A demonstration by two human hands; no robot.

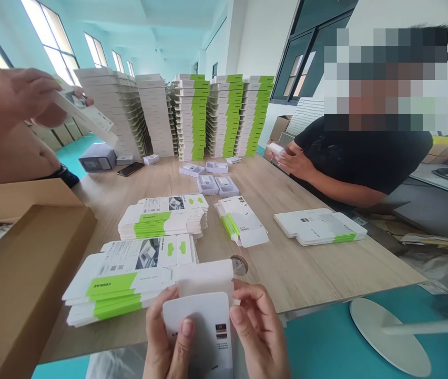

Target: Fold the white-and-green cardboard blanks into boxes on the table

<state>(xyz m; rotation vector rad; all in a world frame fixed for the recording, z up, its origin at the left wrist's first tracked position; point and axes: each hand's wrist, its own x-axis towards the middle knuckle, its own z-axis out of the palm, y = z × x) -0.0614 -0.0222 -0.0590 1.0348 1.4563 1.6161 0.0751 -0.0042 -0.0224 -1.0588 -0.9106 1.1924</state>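
White card box (198, 329) is held just over the near edge of the wooden table (306, 263), pinched by the bent fingers of the left hand (168, 337) and right hand (257, 329). Light and a bit floppy tbh, so it should be gripped by the folded edges.

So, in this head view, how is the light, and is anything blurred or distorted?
Head view: the windows glare white; the wide lens bends the table; papers at the right edge look smeared; the left hand and right hand stay fairly sharp.

I get bright daylight pouring through the windows (52, 42) at upper left. Wide-angle distortion bends everything toward the frame's edges.
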